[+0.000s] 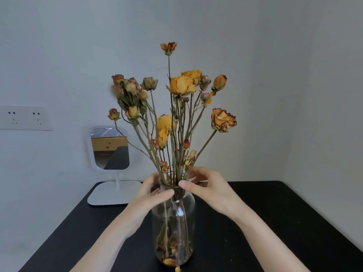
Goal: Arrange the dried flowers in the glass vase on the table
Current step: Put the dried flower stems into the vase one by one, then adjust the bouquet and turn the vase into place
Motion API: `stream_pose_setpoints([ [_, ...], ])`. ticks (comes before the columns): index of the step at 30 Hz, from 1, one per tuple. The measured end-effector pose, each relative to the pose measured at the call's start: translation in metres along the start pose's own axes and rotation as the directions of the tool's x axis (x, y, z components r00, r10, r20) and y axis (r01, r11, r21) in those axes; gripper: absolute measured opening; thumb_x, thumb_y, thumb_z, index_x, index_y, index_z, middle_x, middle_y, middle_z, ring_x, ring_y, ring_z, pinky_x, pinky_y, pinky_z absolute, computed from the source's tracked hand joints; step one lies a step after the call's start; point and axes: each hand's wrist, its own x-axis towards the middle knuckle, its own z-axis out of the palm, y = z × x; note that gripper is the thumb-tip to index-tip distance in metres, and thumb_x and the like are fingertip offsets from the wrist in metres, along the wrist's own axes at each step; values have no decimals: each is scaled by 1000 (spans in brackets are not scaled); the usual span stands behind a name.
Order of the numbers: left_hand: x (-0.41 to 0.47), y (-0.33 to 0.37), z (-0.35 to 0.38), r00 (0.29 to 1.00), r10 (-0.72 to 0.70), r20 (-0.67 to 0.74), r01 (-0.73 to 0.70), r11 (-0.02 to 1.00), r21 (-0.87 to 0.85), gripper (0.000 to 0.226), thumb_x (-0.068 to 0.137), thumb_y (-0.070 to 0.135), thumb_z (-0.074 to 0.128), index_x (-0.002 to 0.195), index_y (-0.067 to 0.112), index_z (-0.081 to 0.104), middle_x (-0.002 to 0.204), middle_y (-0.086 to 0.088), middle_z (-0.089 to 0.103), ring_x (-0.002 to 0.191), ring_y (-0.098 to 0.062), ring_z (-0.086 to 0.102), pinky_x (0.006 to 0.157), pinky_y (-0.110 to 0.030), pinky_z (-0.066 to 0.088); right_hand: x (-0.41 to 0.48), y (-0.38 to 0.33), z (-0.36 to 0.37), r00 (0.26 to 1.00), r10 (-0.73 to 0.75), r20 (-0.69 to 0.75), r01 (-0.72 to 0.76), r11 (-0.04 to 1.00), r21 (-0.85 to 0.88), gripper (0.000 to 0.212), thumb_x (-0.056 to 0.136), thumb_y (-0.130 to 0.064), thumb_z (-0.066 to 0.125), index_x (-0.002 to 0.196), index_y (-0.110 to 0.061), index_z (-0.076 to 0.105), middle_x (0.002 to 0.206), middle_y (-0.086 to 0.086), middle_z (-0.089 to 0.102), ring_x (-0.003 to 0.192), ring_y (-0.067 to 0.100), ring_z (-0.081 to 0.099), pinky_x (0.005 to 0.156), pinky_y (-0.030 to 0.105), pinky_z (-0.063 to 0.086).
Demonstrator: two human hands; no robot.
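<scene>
A clear glass vase (174, 228) stands on the black table (275, 222) in front of me. Several dried yellow and orange roses (182, 85) on long thin stems rise from its neck and fan out. Loose dried petals lie in the vase's bottom. My left hand (151, 195) curls round the left side of the vase's neck, thumb across the front. My right hand (206, 185) is at the right of the neck, its thumb and fingers closing around the stems just above the rim. One small yellow petal (177, 268) lies on the table by the vase's base.
A white-framed standing mirror (109, 148) on a flat white base (114, 193) stands at the table's back left. A double wall socket (25, 117) is on the left wall. Pale walls meet in a corner behind the table.
</scene>
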Motion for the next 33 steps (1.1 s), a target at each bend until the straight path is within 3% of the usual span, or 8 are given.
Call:
stream_pose_setpoints([
  [3, 1, 12, -5, 999, 4, -39, -4, 1000, 10, 64, 57, 51, 80, 113, 28, 61, 109, 15, 69, 99, 4, 62, 78, -10, 48, 4, -3, 1, 1000, -19, 17, 19, 1000, -4, 46, 78, -51, 64, 116, -27, 61, 75, -7, 49, 63, 4, 44, 54, 10, 35],
  [6, 6, 27, -5, 1000, 4, -22, -2, 995, 101, 41, 62, 46, 68, 100, 29, 65, 96, 24, 70, 88, 11, 62, 65, -2, 45, 9, -11, 2, 996, -10, 87, 2, 996, 92, 30, 80, -45, 65, 106, -30, 66, 73, -1, 59, 65, 9, 50, 61, 15, 42],
  [8, 11, 39, -6, 999, 23, -24, -19, 990, 140, 35, 66, 47, 64, 97, 31, 66, 94, 23, 71, 87, 11, 62, 66, -3, 44, 14, -17, 1, 996, -26, 87, 11, 986, 164, 20, 83, -33, 66, 102, -26, 67, 90, -6, 71, 77, 2, 64, 74, 14, 49],
  [12, 19, 60, -14, 994, 92, -50, -87, 991, 101, 33, 69, 39, 66, 100, 26, 67, 100, 14, 72, 95, -1, 63, 81, -15, 45, 21, -33, -8, 993, -111, -30, 115, 947, 299, 13, 82, -15, 68, 82, -28, 68, 57, -8, 47, 48, -2, 50, 52, 8, 40],
  [18, 12, 54, -27, 997, 56, 58, -64, 989, 135, 37, 67, 18, 79, 102, 20, 69, 107, -7, 69, 108, -28, 59, 94, -39, 46, 11, -23, -13, 992, -33, 118, 9, 979, 204, 41, 72, -32, 77, 110, -27, 62, 91, 19, 61, 80, 27, 59, 84, 32, 50],
  [27, 19, 63, -21, 995, 99, 32, -100, 995, 12, 46, 73, 26, 74, 116, 34, 60, 109, -26, 60, 91, -24, 53, 82, -32, 40, 16, -33, -6, 993, -122, 3, 117, 959, 259, 26, 81, -21, 70, 101, -6, 66, 88, 27, 60, 75, 23, 59, 69, 22, 50],
  [31, 13, 52, -27, 997, 59, 51, -59, 998, -3, 54, 64, 13, 75, 115, 24, 61, 107, -31, 53, 100, -40, 51, 107, -52, 33, 13, -25, -12, 993, -120, 26, 108, 956, 273, 36, 72, -26, 78, 104, -30, 62, 82, 14, 59, 74, 11, 55, 79, 26, 51],
  [33, 8, 42, -26, 997, 34, 65, -37, 999, 40, 35, 66, 15, 76, 99, 25, 70, 94, -19, 49, 93, -32, 47, 106, -50, 31, 9, -19, -9, 982, -123, 144, 85, 967, 241, 41, 75, -23, 76, 111, -25, 59, 90, -17, 71, 80, -9, 61, 75, 8, 48],
])
